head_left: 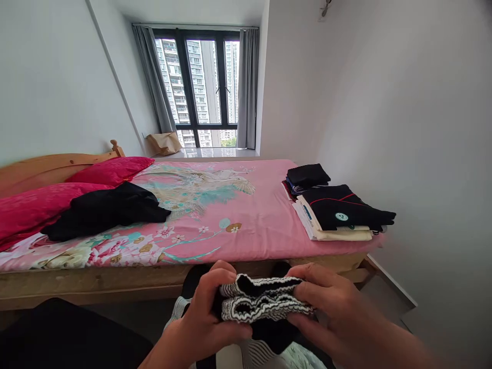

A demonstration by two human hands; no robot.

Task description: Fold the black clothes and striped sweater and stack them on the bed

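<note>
A black garment with black-and-white striped knit edges (269, 309) is folded into a thick bundle in front of my body, its wavy edges facing up. My left hand (209, 307) grips its left end, fingers behind and thumb in front. At the right end, my right hand (326, 302) clasps the bundle, with fingers over the top and along the near side. Below the bundle hang black cloth and a white-striped part, and I cannot tell whether they belong to the same garment.
Ahead stands a wooden bed with a pink floral sheet (265, 225). Two folded clothing stacks, one topped by a black garment with red piping (326, 205), lie at its right. A crumpled black garment (115, 210) rests near red pillows (115, 171). A paper bag (164, 143) sits by the window.
</note>
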